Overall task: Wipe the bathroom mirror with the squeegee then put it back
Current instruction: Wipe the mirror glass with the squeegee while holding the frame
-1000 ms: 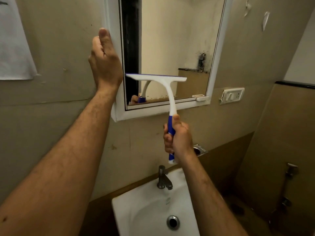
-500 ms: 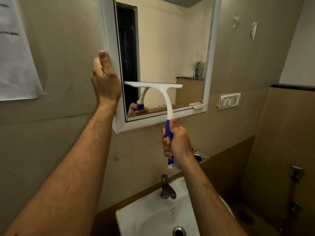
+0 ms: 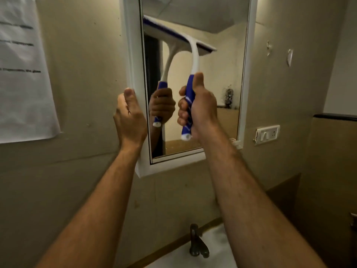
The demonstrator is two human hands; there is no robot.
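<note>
A white-framed mirror (image 3: 222, 78) hangs on the beige wall. My right hand (image 3: 197, 111) is shut on the blue grip of a white squeegee (image 3: 193, 55). Its blade lies tilted against the upper left of the glass, left end higher, and its reflection shows beside it. My left hand (image 3: 129, 118) rests flat against the mirror frame's left edge, fingers up, holding nothing.
A white sink (image 3: 208, 254) with a dark tap (image 3: 197, 242) sits below between my forearms. A switch plate (image 3: 267, 134) is on the wall right of the mirror. A paper sheet (image 3: 23, 74) hangs at the left. A dark ledge (image 3: 336, 117) juts at the right.
My right hand has lifted the squeegee from the mirror's lower part to its upper left, and the blade is now tilted. My left hand has slid lower along the frame. The view has tilted upward.
</note>
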